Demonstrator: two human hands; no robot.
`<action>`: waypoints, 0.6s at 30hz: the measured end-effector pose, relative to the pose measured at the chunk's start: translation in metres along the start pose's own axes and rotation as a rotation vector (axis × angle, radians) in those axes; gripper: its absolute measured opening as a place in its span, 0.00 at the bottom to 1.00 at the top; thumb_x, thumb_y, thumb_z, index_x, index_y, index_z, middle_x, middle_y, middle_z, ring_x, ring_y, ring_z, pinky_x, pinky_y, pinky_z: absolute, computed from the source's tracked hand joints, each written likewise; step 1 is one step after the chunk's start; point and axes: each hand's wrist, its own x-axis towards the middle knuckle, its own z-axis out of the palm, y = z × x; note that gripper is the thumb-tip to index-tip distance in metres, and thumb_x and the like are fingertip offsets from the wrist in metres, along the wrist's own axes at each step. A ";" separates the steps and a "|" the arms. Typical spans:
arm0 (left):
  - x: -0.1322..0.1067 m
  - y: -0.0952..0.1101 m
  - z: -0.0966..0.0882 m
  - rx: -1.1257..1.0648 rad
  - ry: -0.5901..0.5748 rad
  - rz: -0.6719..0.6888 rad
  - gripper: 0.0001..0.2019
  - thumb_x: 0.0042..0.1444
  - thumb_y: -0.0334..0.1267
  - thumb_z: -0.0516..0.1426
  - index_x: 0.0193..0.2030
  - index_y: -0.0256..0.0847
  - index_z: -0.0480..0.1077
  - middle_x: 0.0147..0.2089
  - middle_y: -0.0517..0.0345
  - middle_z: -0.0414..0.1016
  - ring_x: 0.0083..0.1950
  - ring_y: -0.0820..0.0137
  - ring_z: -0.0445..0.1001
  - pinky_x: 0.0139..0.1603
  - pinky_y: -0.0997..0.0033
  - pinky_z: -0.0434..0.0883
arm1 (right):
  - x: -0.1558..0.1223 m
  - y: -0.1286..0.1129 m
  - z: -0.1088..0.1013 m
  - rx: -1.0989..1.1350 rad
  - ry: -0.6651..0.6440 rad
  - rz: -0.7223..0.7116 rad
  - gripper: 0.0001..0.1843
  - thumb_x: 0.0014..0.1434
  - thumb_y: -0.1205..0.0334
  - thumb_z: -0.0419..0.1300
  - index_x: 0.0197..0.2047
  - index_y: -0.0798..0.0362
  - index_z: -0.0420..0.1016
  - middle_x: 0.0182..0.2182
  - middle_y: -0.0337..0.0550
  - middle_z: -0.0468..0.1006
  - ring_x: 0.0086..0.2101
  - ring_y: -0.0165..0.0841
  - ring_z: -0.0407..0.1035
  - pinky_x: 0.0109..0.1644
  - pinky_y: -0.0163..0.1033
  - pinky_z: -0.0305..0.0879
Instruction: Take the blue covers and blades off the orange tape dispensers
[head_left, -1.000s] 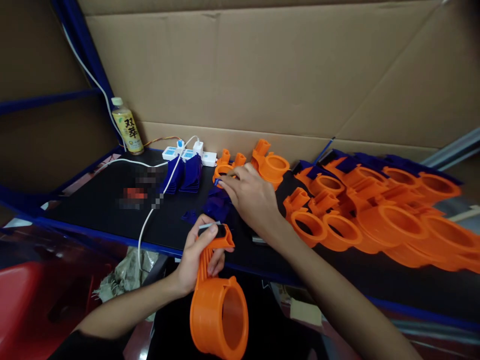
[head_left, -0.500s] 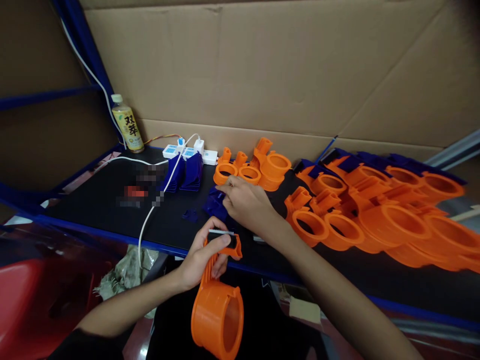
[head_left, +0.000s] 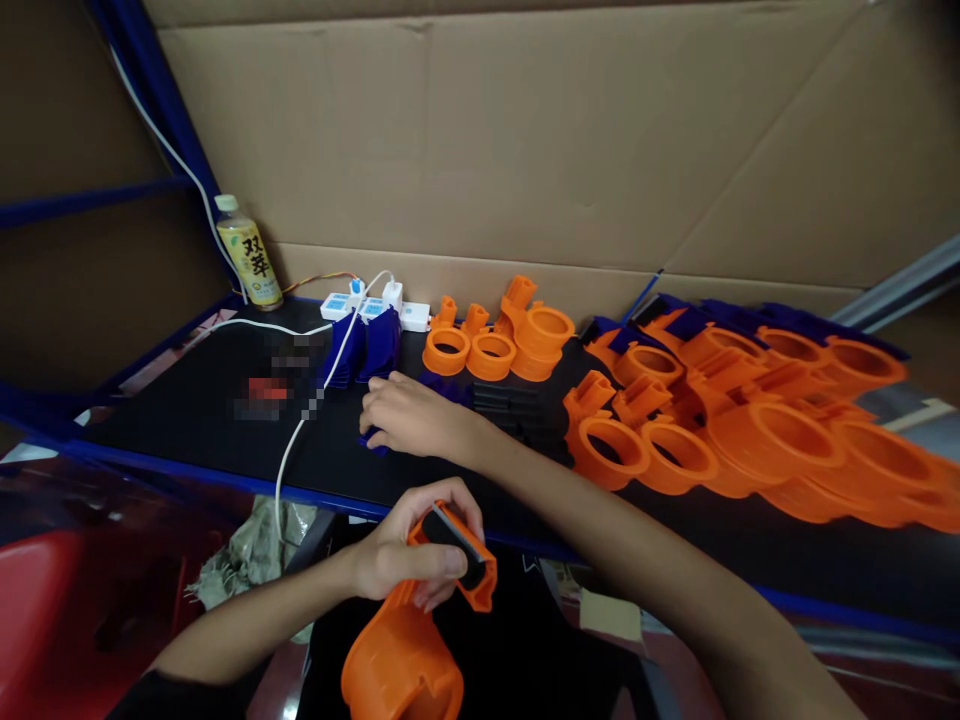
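My left hand (head_left: 401, 555) grips an orange plastic tape dispenser (head_left: 409, 650) by its handle, low in front of the table edge, with its black toothed blade piece (head_left: 454, 535) facing up under my thumb. My right hand (head_left: 409, 415) reaches left across the black table (head_left: 187, 420) and rests palm down over a small dark blue plastic part (head_left: 373, 438). Whether its fingers have closed on that part is hidden. More dark blue parts (head_left: 446, 385) lie just behind the hand.
Several orange dispenser bodies (head_left: 750, 420) cover the table's right half, and three more (head_left: 495, 345) stand at the back. Two stacks of blue parts (head_left: 371, 345), a white power strip (head_left: 367, 303) with cables and a bottle (head_left: 251, 255) stand at back left. Cardboard walls the back.
My right hand moved left and toward me, from the blue parts near the back orange pieces onto the small blue part. My left hand dropped lower and tilted the dispenser.
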 end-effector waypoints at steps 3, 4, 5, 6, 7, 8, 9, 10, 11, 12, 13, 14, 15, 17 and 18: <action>0.000 -0.001 0.001 -0.006 0.010 -0.003 0.17 0.54 0.46 0.65 0.42 0.37 0.67 0.18 0.68 0.63 0.12 0.79 0.58 0.16 0.77 0.63 | -0.012 0.005 -0.017 0.078 0.076 0.000 0.10 0.65 0.59 0.62 0.45 0.51 0.82 0.39 0.44 0.78 0.45 0.34 0.64 0.50 0.40 0.57; 0.000 0.000 0.001 -0.009 0.010 0.007 0.18 0.53 0.47 0.65 0.42 0.37 0.67 0.19 0.67 0.64 0.12 0.80 0.59 0.16 0.78 0.63 | -0.020 0.007 -0.024 0.118 0.126 0.014 0.11 0.66 0.59 0.61 0.47 0.52 0.81 0.40 0.44 0.78 0.45 0.34 0.64 0.50 0.40 0.58; -0.001 0.001 0.001 -0.016 0.009 0.021 0.19 0.52 0.47 0.65 0.43 0.37 0.66 0.20 0.66 0.65 0.12 0.80 0.59 0.16 0.78 0.62 | -0.030 0.009 -0.031 0.157 0.175 0.035 0.11 0.66 0.59 0.60 0.48 0.52 0.81 0.41 0.45 0.78 0.45 0.33 0.65 0.51 0.40 0.58; -0.002 0.002 0.001 -0.027 0.007 0.034 0.20 0.52 0.48 0.65 0.43 0.37 0.66 0.21 0.64 0.67 0.12 0.80 0.59 0.15 0.78 0.62 | -0.041 0.009 -0.036 0.185 0.210 0.060 0.11 0.66 0.59 0.59 0.48 0.52 0.80 0.42 0.45 0.78 0.45 0.33 0.65 0.51 0.40 0.58; -0.003 0.004 0.001 -0.045 0.003 0.051 0.20 0.52 0.49 0.65 0.43 0.38 0.66 0.23 0.62 0.69 0.12 0.80 0.59 0.15 0.78 0.62 | -0.052 0.008 -0.039 0.195 0.221 0.081 0.11 0.67 0.60 0.59 0.48 0.52 0.80 0.42 0.45 0.78 0.45 0.33 0.65 0.51 0.40 0.58; -0.004 0.006 0.002 -0.067 -0.004 0.069 0.20 0.52 0.49 0.65 0.42 0.38 0.65 0.25 0.59 0.71 0.12 0.80 0.59 0.14 0.78 0.62 | -0.062 0.006 -0.039 0.191 0.211 0.097 0.10 0.66 0.60 0.59 0.47 0.52 0.80 0.42 0.45 0.78 0.44 0.33 0.65 0.51 0.41 0.57; -0.005 0.007 0.003 -0.092 -0.010 0.089 0.20 0.52 0.49 0.64 0.42 0.38 0.65 0.26 0.57 0.72 0.12 0.80 0.59 0.14 0.78 0.61 | -0.072 0.002 -0.037 0.177 0.182 0.101 0.10 0.66 0.61 0.59 0.47 0.52 0.80 0.41 0.44 0.78 0.44 0.33 0.65 0.51 0.41 0.57; -0.006 0.008 0.003 -0.118 -0.015 0.114 0.19 0.53 0.50 0.63 0.42 0.39 0.65 0.27 0.56 0.72 0.12 0.80 0.59 0.13 0.78 0.61 | -0.079 -0.003 -0.033 0.157 0.141 0.093 0.09 0.66 0.62 0.59 0.46 0.51 0.80 0.41 0.44 0.78 0.45 0.34 0.65 0.51 0.41 0.56; -0.006 0.008 0.004 -0.144 -0.016 0.142 0.19 0.54 0.50 0.63 0.42 0.39 0.64 0.28 0.56 0.72 0.12 0.80 0.59 0.13 0.78 0.60 | -0.085 -0.009 -0.027 0.133 0.101 0.077 0.08 0.65 0.63 0.59 0.45 0.52 0.79 0.40 0.44 0.78 0.45 0.34 0.64 0.50 0.41 0.56; -0.006 0.009 0.003 -0.167 -0.014 0.173 0.19 0.54 0.51 0.62 0.42 0.39 0.64 0.28 0.56 0.72 0.12 0.80 0.59 0.12 0.79 0.59 | -0.089 -0.014 -0.021 0.109 0.069 0.057 0.07 0.65 0.65 0.60 0.44 0.52 0.79 0.40 0.44 0.78 0.45 0.34 0.64 0.50 0.41 0.55; -0.006 0.009 0.003 -0.185 -0.007 0.205 0.18 0.56 0.51 0.61 0.42 0.40 0.63 0.28 0.56 0.72 0.12 0.81 0.59 0.12 0.80 0.59 | -0.091 -0.019 -0.015 0.087 0.048 0.040 0.06 0.64 0.67 0.60 0.41 0.53 0.79 0.40 0.44 0.78 0.46 0.34 0.63 0.49 0.41 0.55; -0.005 0.008 0.002 -0.194 0.003 0.230 0.17 0.57 0.51 0.59 0.42 0.40 0.63 0.28 0.56 0.73 0.12 0.81 0.59 0.12 0.80 0.59 | -0.092 -0.023 -0.009 0.069 0.040 0.029 0.06 0.63 0.69 0.60 0.39 0.54 0.78 0.40 0.43 0.78 0.46 0.34 0.63 0.49 0.41 0.54; -0.004 0.008 0.000 -0.199 0.014 0.255 0.16 0.59 0.51 0.58 0.43 0.40 0.63 0.29 0.55 0.74 0.12 0.81 0.59 0.12 0.80 0.59 | -0.092 -0.026 -0.006 0.057 0.043 0.025 0.06 0.62 0.70 0.60 0.37 0.54 0.78 0.41 0.43 0.78 0.47 0.35 0.63 0.49 0.41 0.54; -0.001 0.009 -0.002 -0.197 0.044 0.300 0.15 0.62 0.49 0.54 0.44 0.39 0.63 0.32 0.52 0.76 0.12 0.82 0.59 0.13 0.81 0.59 | -0.091 -0.028 -0.003 0.049 0.068 0.032 0.06 0.61 0.73 0.59 0.35 0.55 0.77 0.42 0.43 0.78 0.48 0.35 0.62 0.50 0.42 0.54; 0.000 0.010 -0.003 -0.194 0.063 0.322 0.14 0.64 0.49 0.53 0.45 0.39 0.63 0.32 0.52 0.76 0.12 0.82 0.59 0.13 0.82 0.59 | -0.091 -0.027 -0.003 0.053 0.080 0.037 0.07 0.60 0.73 0.59 0.35 0.55 0.77 0.42 0.43 0.78 0.48 0.36 0.62 0.50 0.42 0.55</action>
